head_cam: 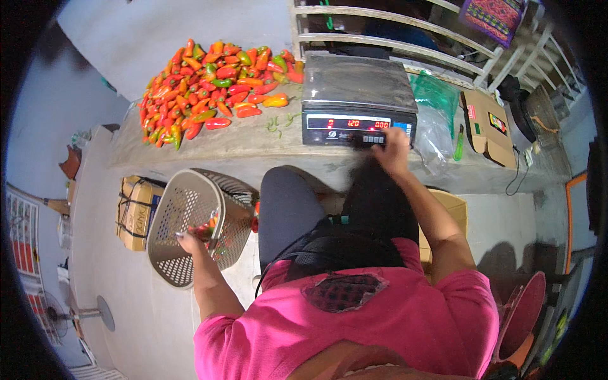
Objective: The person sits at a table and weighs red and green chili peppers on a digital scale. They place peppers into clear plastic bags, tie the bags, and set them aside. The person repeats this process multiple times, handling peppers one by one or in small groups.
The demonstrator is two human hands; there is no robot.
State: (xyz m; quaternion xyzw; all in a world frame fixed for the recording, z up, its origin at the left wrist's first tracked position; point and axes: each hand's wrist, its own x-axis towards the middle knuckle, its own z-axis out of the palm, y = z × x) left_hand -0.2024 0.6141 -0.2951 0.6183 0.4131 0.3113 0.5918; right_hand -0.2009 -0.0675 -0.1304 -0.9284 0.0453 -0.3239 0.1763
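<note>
My right hand (396, 151) is at the front panel of a digital weighing scale (358, 80), fingers over the keys at its lower right, thumb apart. The scale has a bare metal platform and lit red digits. My left hand (191, 243) reaches over the mouth of a beige perforated plastic basket (164, 228), which is tilted on the floor beside my leg. A few red peppers (207, 229) show by its fingers; whether it grips any is unclear. A large heap of red, orange and green peppers (209, 90) lies on the concrete ledge (280, 154), left of the scale.
Right of the scale lie clear and green plastic bags (434, 114), a green-handled knife (459, 143) and a flattened cardboard box (489, 128). A strapped carton (137, 213) stands beyond the basket. White metal railings (399, 40) rise behind the scale. A fan (102, 313) stands at lower left.
</note>
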